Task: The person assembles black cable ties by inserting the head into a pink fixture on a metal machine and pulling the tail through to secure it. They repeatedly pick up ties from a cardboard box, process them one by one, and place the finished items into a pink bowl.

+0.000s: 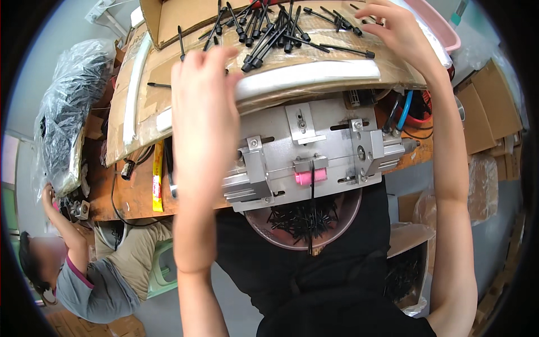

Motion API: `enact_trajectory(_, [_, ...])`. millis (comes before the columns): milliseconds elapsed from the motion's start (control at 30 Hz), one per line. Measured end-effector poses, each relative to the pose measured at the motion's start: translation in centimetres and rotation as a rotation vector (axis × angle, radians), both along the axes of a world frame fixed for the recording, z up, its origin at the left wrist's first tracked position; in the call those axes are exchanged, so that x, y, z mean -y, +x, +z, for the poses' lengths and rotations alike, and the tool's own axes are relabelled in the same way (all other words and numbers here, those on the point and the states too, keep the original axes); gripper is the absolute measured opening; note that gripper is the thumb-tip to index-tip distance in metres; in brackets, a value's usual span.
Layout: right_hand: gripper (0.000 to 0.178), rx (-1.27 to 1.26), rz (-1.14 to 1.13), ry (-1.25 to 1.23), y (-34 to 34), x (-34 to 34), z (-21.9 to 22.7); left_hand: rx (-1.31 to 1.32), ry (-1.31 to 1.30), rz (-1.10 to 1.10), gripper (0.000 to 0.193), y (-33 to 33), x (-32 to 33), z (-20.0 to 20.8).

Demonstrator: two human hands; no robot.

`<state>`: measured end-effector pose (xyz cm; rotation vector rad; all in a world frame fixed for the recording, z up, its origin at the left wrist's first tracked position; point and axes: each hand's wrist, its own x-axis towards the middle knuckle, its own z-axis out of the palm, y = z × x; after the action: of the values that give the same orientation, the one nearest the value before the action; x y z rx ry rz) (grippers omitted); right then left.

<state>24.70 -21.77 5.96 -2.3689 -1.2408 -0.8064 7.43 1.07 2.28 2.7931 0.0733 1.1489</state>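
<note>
Black slender plastic stems with thicker collared ends (269, 42) lie in a loose pile on the cardboard (314, 90) at the far side. My left hand (205, 92) is over the cardboard's left part, close to several stray stems, its fingers smeared by motion. At the far right of the pile my right hand (396, 28) reaches in with bent fingers apart, right beside a few stems; whether it touches one is hard to make out. Below the cardboard sits a metal fixture (281, 163) with a pink block (310, 177) and a thin black strip (313, 213) hanging down from it.
A bowl (264, 236) full of black pieces is under the fixture. A yellow tube-like packet (158, 180) lies on the wooden bench (135, 196). Blue and black cables (405, 109) run at the right. A co-worker (95, 281) sits at the left beside a plastic-wrapped bundle (73, 95).
</note>
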Motion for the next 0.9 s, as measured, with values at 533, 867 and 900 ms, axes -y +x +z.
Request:
enact_trajectory(533, [0.017,-0.269,0.499,0.016,-3.6,-9.6,1.7,-0.212,-0.161,-0.056,0.018,-4.3,-3.8,1.6])
enact_trajectory(867, [0.024,-0.775,0.554,0.684,-7.8,2.6,-1.5,-0.351,-0.101,-0.078,0.064,-10.6,11.3,-9.8])
enact_trajectory(900, [0.028,-0.791,0.578,0.669,-8.1,4.0,-2.1,-0.382,-0.127,-0.084,0.065,-10.4,11.8,-9.8])
